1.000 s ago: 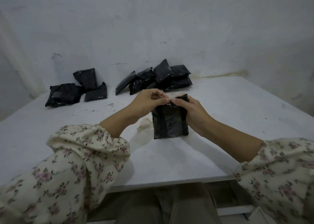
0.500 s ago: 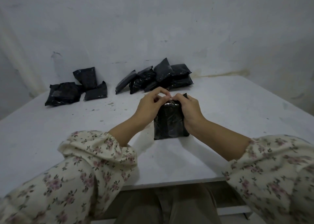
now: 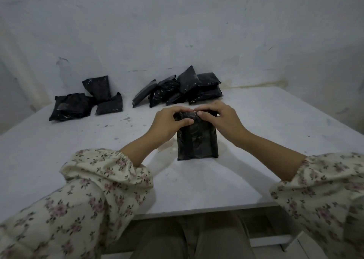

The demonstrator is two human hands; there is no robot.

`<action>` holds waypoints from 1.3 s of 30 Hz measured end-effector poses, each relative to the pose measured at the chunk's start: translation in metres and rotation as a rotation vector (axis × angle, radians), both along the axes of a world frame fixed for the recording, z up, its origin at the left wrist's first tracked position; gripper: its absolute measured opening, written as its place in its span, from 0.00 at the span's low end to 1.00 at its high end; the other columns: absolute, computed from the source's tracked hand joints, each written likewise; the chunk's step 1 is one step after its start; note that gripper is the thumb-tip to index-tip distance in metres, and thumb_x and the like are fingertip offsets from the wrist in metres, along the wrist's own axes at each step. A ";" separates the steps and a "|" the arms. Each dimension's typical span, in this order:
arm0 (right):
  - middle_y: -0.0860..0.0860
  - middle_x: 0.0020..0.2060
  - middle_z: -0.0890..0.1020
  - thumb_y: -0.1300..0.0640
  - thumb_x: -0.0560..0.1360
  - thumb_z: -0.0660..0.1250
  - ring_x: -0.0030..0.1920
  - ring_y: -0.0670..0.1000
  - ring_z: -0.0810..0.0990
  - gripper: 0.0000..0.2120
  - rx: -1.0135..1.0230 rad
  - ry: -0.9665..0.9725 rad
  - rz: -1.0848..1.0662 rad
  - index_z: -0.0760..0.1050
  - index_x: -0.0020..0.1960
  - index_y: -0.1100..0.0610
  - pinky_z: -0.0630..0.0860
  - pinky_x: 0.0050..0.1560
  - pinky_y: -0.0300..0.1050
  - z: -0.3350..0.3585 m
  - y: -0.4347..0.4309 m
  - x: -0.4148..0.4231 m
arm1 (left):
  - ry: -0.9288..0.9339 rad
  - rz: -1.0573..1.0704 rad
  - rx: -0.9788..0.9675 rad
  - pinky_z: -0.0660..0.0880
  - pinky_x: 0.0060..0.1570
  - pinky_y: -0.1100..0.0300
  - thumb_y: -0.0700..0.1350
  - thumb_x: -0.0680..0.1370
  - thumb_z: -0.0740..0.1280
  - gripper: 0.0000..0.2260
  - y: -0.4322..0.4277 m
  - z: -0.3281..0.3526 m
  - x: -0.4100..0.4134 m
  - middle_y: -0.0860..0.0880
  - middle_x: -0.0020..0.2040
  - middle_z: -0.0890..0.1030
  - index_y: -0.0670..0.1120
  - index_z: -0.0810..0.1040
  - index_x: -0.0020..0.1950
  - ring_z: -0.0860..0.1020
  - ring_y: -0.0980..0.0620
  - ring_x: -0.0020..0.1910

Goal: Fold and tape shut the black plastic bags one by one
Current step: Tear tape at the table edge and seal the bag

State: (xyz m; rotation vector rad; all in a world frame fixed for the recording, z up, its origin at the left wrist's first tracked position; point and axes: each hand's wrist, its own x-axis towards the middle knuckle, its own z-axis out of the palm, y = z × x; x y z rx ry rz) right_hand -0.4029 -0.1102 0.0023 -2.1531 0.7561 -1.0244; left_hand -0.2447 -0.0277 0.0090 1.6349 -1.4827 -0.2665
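Black bag (image 3: 197, 142) flat on table (image 3: 256, 132), long axis running away from person; left hand (image 3: 171, 121) and right hand (image 3: 218, 117) pinch far folded top edge, equally near.

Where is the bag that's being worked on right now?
In the head view, the black bag sits mid-table, its far end held by the left hand and right hand, in front of the pile of bags.

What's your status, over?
Left hand, right hand both pinch top fold of flat black plastic bag. Bag on white table. Left heap of black bags, right heap far back, apart from hands.
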 end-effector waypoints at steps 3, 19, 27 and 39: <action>0.50 0.48 0.78 0.50 0.74 0.70 0.49 0.45 0.74 0.12 -0.045 0.158 0.028 0.81 0.56 0.50 0.67 0.46 0.30 0.009 -0.005 -0.004 | -0.013 0.014 0.029 0.69 0.45 0.75 0.45 0.75 0.72 0.10 -0.002 0.001 0.000 0.58 0.47 0.79 0.52 0.82 0.56 0.75 0.59 0.49; 0.48 0.32 0.77 0.54 0.73 0.72 0.34 0.42 0.74 0.11 0.185 0.103 0.053 0.78 0.35 0.56 0.69 0.35 0.31 0.040 -0.020 0.013 | 0.549 -0.182 0.294 0.79 0.41 0.63 0.40 0.79 0.65 0.11 0.002 0.021 0.007 0.46 0.50 0.81 0.42 0.77 0.62 0.81 0.54 0.46; 0.51 0.45 0.85 0.47 0.73 0.71 0.42 0.48 0.83 0.15 0.585 0.042 0.195 0.80 0.55 0.55 0.80 0.45 0.41 0.047 -0.015 0.008 | 0.941 -0.020 0.150 0.82 0.42 0.56 0.41 0.81 0.62 0.07 -0.003 0.011 0.018 0.42 0.49 0.80 0.40 0.76 0.56 0.80 0.49 0.45; 0.52 0.41 0.84 0.68 0.66 0.74 0.43 0.49 0.82 0.12 0.412 0.162 0.194 0.80 0.47 0.57 0.77 0.45 0.39 0.032 -0.006 0.003 | 0.082 -0.065 0.008 0.66 0.68 0.54 0.54 0.71 0.74 0.29 0.006 -0.003 0.000 0.54 0.69 0.70 0.61 0.65 0.68 0.68 0.54 0.67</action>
